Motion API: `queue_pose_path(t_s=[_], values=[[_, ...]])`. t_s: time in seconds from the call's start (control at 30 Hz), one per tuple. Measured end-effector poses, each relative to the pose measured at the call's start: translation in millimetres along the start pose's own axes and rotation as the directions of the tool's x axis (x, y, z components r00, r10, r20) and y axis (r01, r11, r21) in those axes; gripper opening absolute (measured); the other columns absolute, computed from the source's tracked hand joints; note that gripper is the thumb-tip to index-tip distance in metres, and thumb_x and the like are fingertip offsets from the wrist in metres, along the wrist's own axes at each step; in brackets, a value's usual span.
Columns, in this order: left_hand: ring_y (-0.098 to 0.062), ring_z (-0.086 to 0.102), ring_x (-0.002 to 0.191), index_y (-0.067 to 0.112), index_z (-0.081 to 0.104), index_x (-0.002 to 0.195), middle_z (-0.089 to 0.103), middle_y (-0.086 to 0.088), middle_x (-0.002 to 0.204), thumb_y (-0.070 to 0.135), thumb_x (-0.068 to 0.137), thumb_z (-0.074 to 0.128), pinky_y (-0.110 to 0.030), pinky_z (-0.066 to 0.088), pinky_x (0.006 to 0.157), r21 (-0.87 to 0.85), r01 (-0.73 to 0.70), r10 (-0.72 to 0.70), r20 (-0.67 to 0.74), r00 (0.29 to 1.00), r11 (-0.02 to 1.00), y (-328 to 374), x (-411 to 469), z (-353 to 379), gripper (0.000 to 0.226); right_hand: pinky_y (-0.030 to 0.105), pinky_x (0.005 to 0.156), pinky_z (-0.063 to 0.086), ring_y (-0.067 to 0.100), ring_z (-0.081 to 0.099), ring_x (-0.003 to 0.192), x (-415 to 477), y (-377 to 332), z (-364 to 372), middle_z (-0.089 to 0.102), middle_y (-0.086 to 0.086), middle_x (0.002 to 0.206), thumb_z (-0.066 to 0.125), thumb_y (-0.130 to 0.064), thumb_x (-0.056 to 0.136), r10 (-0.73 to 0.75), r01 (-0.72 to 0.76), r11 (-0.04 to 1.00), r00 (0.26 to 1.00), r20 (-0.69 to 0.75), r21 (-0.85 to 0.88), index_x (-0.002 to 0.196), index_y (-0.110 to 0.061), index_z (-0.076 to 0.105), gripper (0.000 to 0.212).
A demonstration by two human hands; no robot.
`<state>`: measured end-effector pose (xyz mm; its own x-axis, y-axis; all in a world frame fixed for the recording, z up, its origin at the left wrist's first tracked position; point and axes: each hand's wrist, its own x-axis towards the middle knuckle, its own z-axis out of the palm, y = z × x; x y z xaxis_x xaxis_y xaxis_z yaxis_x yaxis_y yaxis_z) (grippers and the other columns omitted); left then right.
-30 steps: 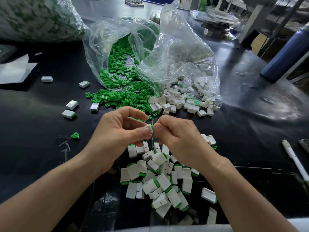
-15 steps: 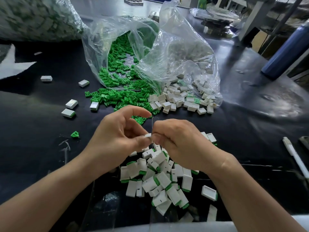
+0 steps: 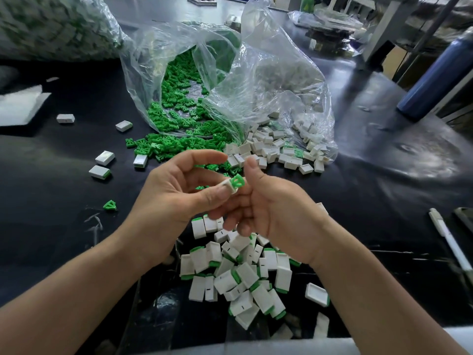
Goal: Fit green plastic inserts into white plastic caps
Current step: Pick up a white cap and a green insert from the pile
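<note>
My left hand (image 3: 176,198) pinches a white cap (image 3: 228,187) under its thumb, with the index finger stretched out above. A green insert (image 3: 237,181) sticks out of the cap's end, partly seated. My right hand (image 3: 276,216) meets it from the right; its curled fingers back the insert and cap, and its thumb is lifted off. Below my hands lies a pile of fitted caps (image 3: 238,275). Loose green inserts (image 3: 176,116) spill from a clear bag (image 3: 194,55), and empty white caps (image 3: 276,149) spill from a second bag (image 3: 281,83).
The black table (image 3: 384,180) carries stray caps (image 3: 105,158) and one green insert (image 3: 110,205) at the left. A white pen (image 3: 448,239) lies at the right, a blue bottle (image 3: 435,80) stands far right, and a full bag (image 3: 51,24) sits top left.
Both hands rose from the pile and turned. My right thumb lifted off the piece, and the green insert now shows at the cap's end.
</note>
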<state>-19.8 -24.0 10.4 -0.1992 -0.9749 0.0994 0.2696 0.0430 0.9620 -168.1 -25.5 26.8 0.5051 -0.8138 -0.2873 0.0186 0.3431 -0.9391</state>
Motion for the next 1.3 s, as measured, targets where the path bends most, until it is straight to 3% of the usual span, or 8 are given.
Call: queue_pose_path(t_s=[0.1, 0.23, 0.33, 0.47, 0.63, 0.93, 1.13, 1.3], values=[[-0.012, 0.066, 0.062, 0.019, 0.065, 0.093, 0.071, -0.003, 0.071, 0.017, 0.052, 0.077, -0.022, 0.053, 0.053, -0.003, -0.011, 0.011, 0.021, 1.0, 1.0, 0.1, -0.3, -1.2, 0.043, 0.017, 0.048, 0.039, 0.011, 0.054, 0.056, -0.7, -0.5, 4.1, 0.061, 0.008, 0.071, 0.033, -0.057, 0.073, 0.035, -0.039, 0.998, 0.996, 0.081, 0.048, 0.08, -0.004, 0.057, 0.059], [-0.019, 0.062, 0.059, 0.02, 0.066, 0.095, 0.071, -0.003, 0.074, 0.004, 0.052, 0.08, -0.026, 0.054, 0.053, -0.008, -0.052, 0.052, 0.027, 0.998, 0.999, -0.5, -0.8, 0.6, 0.048, 0.018, 0.048, 0.036, 0.009, 0.05, 0.051, -0.1, 0.7, 4.5, 0.058, 0.002, 0.061, 0.035, -0.055, 0.071, -0.009, 0.009, 1.0, 1.0, 0.016, 0.01, 0.076, -0.006, 0.055, 0.053], [-0.014, 0.065, 0.062, 0.017, 0.063, 0.097, 0.071, -0.002, 0.075, 0.013, 0.056, 0.072, -0.027, 0.055, 0.055, 0.001, -0.072, 0.072, 0.011, 0.997, 0.997, 0.0, -1.3, 1.0, 0.043, 0.019, 0.049, 0.034, 0.008, 0.048, 0.05, -0.2, 2.8, 5.6, 0.057, -0.002, 0.057, 0.035, -0.057, 0.071, -0.017, 0.016, 0.998, 1.0, -0.014, -0.053, 0.076, -0.008, 0.055, 0.053], [-0.012, 0.064, 0.058, 0.015, 0.063, 0.096, 0.069, -0.001, 0.069, 0.003, 0.058, 0.078, -0.024, 0.053, 0.054, 0.028, -0.081, 0.079, 0.037, 0.996, 0.996, 0.0, -1.9, 1.5, 0.043, 0.02, 0.049, 0.032, 0.008, 0.045, 0.049, -0.4, 4.6, 5.9, 0.055, -0.006, 0.053, 0.036, -0.057, 0.07, -0.038, 0.033, 0.995, 0.998, -0.051, -0.094, 0.068, -0.012, 0.053, 0.049], [-0.015, 0.065, 0.056, 0.016, 0.06, 0.1, 0.07, -0.002, 0.072, 0.009, 0.058, 0.072, -0.027, 0.054, 0.052, 0.01, -0.126, 0.126, 0.035, 0.991, 0.992, -0.7, -3.0, 3.7, 0.044, 0.02, 0.05, 0.032, 0.008, 0.041, 0.05, -0.6, 7.5, 7.4, 0.051, -0.008, 0.052, 0.039, -0.052, 0.075, -0.093, 0.086, 0.991, 0.994, -0.063, -0.105, 0.069, -0.012, 0.051, 0.042], [-0.016, 0.065, 0.058, 0.025, 0.068, 0.094, 0.071, -0.002, 0.076, 0.006, 0.058, 0.077, -0.031, 0.055, 0.052, -0.007, -0.107, 0.107, 0.012, 0.994, 0.994, -0.8, -2.8, 2.2, 0.042, 0.023, 0.053, 0.031, 0.009, 0.045, 0.053, 1.1, 5.0, 6.6, 0.056, -0.004, 0.059, 0.035, -0.057, 0.072, -0.052, 0.051, 0.995, 0.999, -0.01, -0.084, 0.076, -0.009, 0.053, 0.051], [-0.023, 0.062, 0.056, 0.011, 0.064, 0.098, 0.071, -0.009, 0.075, 0.003, 0.067, 0.062, -0.029, 0.053, 0.054, -0.107, -0.038, 0.04, 0.019, 0.999, 0.994, -2.6, -0.5, 1.7, 0.032, 0.015, 0.048, 0.033, 0.005, 0.044, 0.051, -0.7, 3.2, 3.7, 0.055, -0.009, 0.058, 0.037, -0.056, 0.073, -0.117, 0.1, 0.973, 0.991, -0.066, -0.208, 0.069, -0.017, 0.053, 0.042], [-0.026, 0.062, 0.057, 0.01, 0.064, 0.095, 0.07, -0.011, 0.073, 0.0, 0.066, 0.06, -0.03, 0.054, 0.055, -0.1, -0.03, 0.032, 0.015, 0.999, 0.995, -2.8, -0.1, 1.4, 0.031, 0.012, 0.048, 0.033, 0.002, 0.044, 0.05, 0.6, 3.9, 3.3, 0.054, -0.01, 0.059, 0.037, -0.054, 0.073, -0.129, 0.101, 0.954, 0.988, -0.081, -0.282, 0.077, -0.014, 0.054, 0.044]])
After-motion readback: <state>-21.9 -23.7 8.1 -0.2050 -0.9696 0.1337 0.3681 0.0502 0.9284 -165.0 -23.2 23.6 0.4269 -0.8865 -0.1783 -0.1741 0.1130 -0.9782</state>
